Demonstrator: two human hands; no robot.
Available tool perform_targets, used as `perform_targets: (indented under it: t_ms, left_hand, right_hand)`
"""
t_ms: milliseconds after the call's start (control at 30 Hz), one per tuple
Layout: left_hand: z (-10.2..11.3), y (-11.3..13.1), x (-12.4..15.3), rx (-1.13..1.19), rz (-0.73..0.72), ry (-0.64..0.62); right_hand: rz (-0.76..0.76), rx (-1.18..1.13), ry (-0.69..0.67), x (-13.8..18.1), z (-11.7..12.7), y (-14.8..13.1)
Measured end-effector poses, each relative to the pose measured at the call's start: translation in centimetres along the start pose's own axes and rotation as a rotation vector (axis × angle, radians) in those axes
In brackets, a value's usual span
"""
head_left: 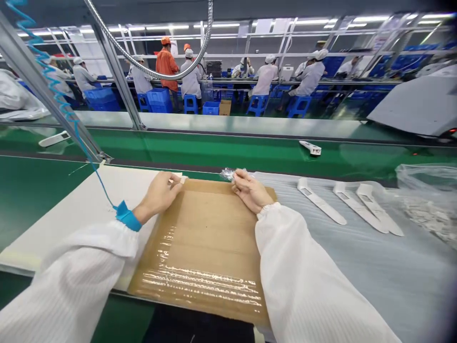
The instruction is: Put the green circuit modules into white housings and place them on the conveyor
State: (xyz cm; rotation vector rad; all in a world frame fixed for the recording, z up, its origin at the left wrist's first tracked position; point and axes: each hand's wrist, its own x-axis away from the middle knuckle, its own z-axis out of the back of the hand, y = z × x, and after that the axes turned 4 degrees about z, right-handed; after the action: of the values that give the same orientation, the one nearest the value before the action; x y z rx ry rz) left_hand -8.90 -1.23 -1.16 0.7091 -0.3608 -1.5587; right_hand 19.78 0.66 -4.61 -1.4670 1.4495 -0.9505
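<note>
A flat brown cardboard sheet (210,238) lies in front of me, glossy clear tape across its near and left edges. My left hand (162,193), in a blue wrist strap (127,216), is at the sheet's far left corner. Its fingers are curled together beside a small white piece (181,177); what they pinch is partly hidden. At the far right edge of the sheet, my right hand (250,190) is closed, thumb against fingers. Crumpled clear plastic (227,174) shows right by its fingertips; I cannot tell whether it is gripped.
To the right, several white handheld device shells (321,202) lie on a foam sheet (303,267), near a clear bag of small parts (428,205). White board (82,209) is at left. Beyond runs a green conveyor belt (214,150) carrying a white device (310,147). A coiled blue cord (53,85) hangs left.
</note>
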Motion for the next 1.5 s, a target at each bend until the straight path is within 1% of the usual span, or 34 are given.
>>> perform_targets:
  t_ms: [67,133,200,300,367,433,600,700,900,1200,1500]
  left_hand:
    - [-0.8,1.2,-1.0,0.113,0.080,0.068]
    - [-2.6,2.5,-2.2,0.209,0.114,0.169]
    - [-4.8,3.4,-3.3,0.240,0.128,0.236]
    - [-7.6,3.8,-3.9,0.224,0.079,0.268]
    - [-8.3,3.7,-3.6,0.197,0.004,0.258]
    - [-8.3,3.6,-3.1,0.164,-0.049,0.256]
    - [-7.2,3.9,-2.0,0.115,-0.057,0.268]
    - [-7.0,4.2,-1.9,0.102,-0.085,0.268]
    - [-7.3,4.0,-2.0,0.108,-0.044,0.255]
    - [-7.3,4.0,-1.8,0.111,-0.036,0.238]
    - [-7.3,3.8,-1.9,0.121,-0.033,0.237]
  right_hand:
    - [-0.040,-0.061,-0.015,0.0,0.6,-0.2]
    - [-0.068,-0.095,-0.021,0.0,0.9,-0.3]
    - [-0.085,-0.115,-0.020,-0.1,1.0,-0.3]
    - [-0.109,-0.147,-0.007,0.0,0.9,-0.3]
    - [-0.118,-0.169,0.013,0.1,0.8,-0.5]
    - [-0.127,-0.180,0.036,0.2,0.7,-0.7]
    - [-0.187,-0.217,0.078,0.1,0.3,-1.1]
    - [-0.192,-0.219,0.094,0.0,0.2,-1.2]
    - [-0.198,-0.210,0.102,0.0,0.2,-1.0]
    - [-0.176,-0.229,0.100,0.2,0.1,-1.0]
    - [-0.189,-0.222,0.104,0.2,0.1,-1.1]
